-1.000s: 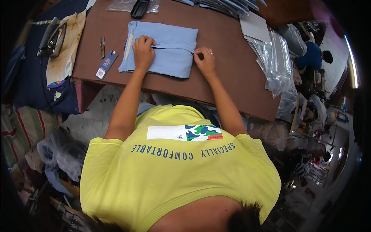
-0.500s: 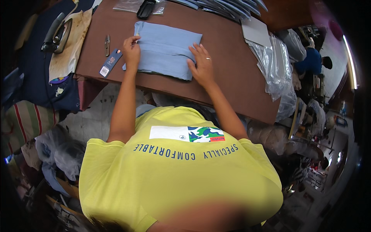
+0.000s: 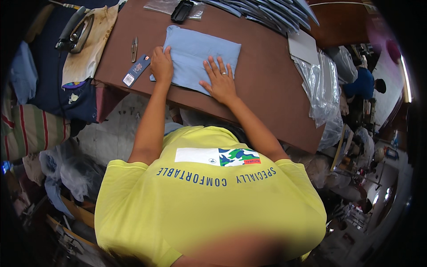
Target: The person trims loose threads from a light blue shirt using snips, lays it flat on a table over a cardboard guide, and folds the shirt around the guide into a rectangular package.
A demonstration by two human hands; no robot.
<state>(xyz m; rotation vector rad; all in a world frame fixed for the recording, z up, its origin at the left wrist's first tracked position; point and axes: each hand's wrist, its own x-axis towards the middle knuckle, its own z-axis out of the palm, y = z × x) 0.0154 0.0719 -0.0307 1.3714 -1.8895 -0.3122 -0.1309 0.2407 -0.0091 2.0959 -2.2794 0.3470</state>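
Observation:
A light blue folded garment lies flat on the brown table, its upper face mostly smooth. Along its left edge my left hand is closed, fingers curled and thumb over the cloth's border. My right hand rests flat on the garment's near right part, fingers spread, a ring on one of them. To the left of my left hand lies a dark blue hang tag with a white label. Just beyond the tag is a pair of thread snips.
An iron rests on a stained cloth at the left. At the far side are a black tray and a pile of blue folded garments. Clear plastic bags and a grey board lie at the right edge.
My right hand has moved from the garment's right edge onto its near part and pressed flat. The raised fold across the middle no longer shows. My left hand stays at the left edge.

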